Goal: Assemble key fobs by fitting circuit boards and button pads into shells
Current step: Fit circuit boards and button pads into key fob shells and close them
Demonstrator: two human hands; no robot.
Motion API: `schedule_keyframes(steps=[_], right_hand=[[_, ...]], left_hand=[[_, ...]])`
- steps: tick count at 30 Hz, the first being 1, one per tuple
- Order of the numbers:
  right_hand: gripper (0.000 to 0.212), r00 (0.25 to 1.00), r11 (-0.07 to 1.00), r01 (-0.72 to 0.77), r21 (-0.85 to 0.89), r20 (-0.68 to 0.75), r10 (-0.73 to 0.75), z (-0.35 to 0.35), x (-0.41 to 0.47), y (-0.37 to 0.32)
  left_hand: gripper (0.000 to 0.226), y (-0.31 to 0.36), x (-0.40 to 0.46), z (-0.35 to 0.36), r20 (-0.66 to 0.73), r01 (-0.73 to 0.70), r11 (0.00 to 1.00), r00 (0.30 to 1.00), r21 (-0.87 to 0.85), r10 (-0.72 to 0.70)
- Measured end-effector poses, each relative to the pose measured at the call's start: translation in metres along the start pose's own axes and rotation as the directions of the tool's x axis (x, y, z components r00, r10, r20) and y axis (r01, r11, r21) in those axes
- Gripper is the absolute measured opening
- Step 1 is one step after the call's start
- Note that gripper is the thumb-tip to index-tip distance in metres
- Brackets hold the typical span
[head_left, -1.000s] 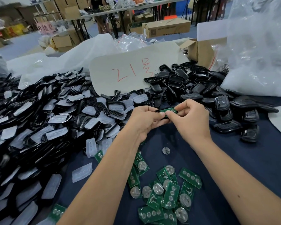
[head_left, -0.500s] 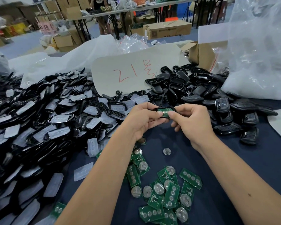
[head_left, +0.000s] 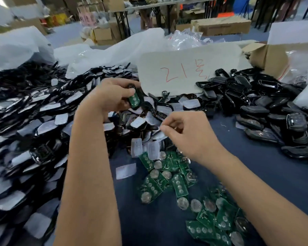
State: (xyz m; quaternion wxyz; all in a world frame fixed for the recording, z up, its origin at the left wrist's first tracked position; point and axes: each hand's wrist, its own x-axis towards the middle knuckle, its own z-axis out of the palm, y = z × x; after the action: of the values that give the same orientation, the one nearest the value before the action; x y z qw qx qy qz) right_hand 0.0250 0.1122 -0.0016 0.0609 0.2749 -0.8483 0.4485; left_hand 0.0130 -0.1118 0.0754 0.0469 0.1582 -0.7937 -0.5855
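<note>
My left hand [head_left: 112, 98] grips a black key fob shell [head_left: 135, 100] with a green circuit board seated in it, held above the left heap. My right hand [head_left: 190, 137] hovers lower, over loose translucent button pads [head_left: 153, 148]. Its thumb and index fingertips come together at the edge of a pad, but blur hides whether they pinch it. Several green circuit boards [head_left: 179, 186] with coin cells lie scattered on the dark blue table cover [head_left: 256, 171] below my hands.
A big heap of black shells with white pads [head_left: 34, 121] fills the left side. A pile of black shell halves [head_left: 256, 103] lies at the right. A white card with red writing [head_left: 185, 73] stands behind, with a cardboard box [head_left: 270, 57] and plastic bags.
My right hand has let go of the shell and dropped toward the button pads. My left hand has lifted the shell with the board up and to the left. The camera has tilted.
</note>
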Motion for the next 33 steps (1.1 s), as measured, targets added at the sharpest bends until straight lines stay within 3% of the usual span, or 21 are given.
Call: schedule_keyframes(steps=[4, 9, 16, 21, 23, 26, 28, 30, 33], right_hand=[[0.010, 0.964, 0.962, 0.245, -0.124, 0.131, -0.229, 0.042, 0.026, -0.037], [0.034, 0.852, 0.787, 0.508, -0.349, 0.335, -0.402, 0.092, 0.051, -0.063], [0.031, 0.836, 0.698, 0.546, -0.464, 0.356, -0.418, 0.102, 0.053, -0.066], [0.024, 0.903, 0.802, 0.429, -0.416, 0.175, -0.393, 0.082, 0.048, -0.060], [0.022, 0.949, 0.921, 0.310, -0.234, 0.013, -0.316, 0.058, 0.039, -0.049], [0.019, 0.979, 0.998, 0.047, 0.052, -0.200, -0.035, 0.017, 0.019, -0.017], [0.015, 0.933, 0.935, -0.162, 0.315, -0.259, 0.249, -0.007, 0.002, 0.009], [0.021, 0.844, 0.798, -0.276, 0.536, -0.261, 0.468, -0.029, -0.015, 0.034], [0.015, 0.764, 0.709, -0.318, 0.630, -0.273, 0.585, -0.055, -0.034, 0.064]], left_hand=[[0.026, -0.027, 0.004, -0.059, -0.272, 0.170, 0.982, 0.952, 0.078, -0.143], [0.029, -0.044, 0.014, -0.073, -0.360, 0.207, 0.978, 0.912, -0.005, -0.195], [0.028, -0.050, 0.024, -0.071, -0.365, 0.189, 0.982, 0.913, -0.016, -0.182], [0.017, -0.043, 0.016, -0.064, -0.369, 0.084, 0.996, 0.926, 0.000, -0.078], [0.007, -0.036, 0.009, -0.054, -0.299, 0.018, 1.000, 0.954, -0.026, -0.025], [0.018, -0.019, 0.004, -0.026, -0.154, -0.029, 1.000, 0.988, 0.005, 0.029], [0.020, -0.004, 0.005, 0.004, -0.014, -0.052, 0.998, 0.998, 0.047, 0.053], [0.018, 0.006, 0.004, 0.043, 0.163, -0.068, 0.996, 0.985, 0.056, 0.058], [0.019, 0.005, -0.002, 0.107, 0.406, -0.089, 0.992, 0.912, 0.086, 0.047]])
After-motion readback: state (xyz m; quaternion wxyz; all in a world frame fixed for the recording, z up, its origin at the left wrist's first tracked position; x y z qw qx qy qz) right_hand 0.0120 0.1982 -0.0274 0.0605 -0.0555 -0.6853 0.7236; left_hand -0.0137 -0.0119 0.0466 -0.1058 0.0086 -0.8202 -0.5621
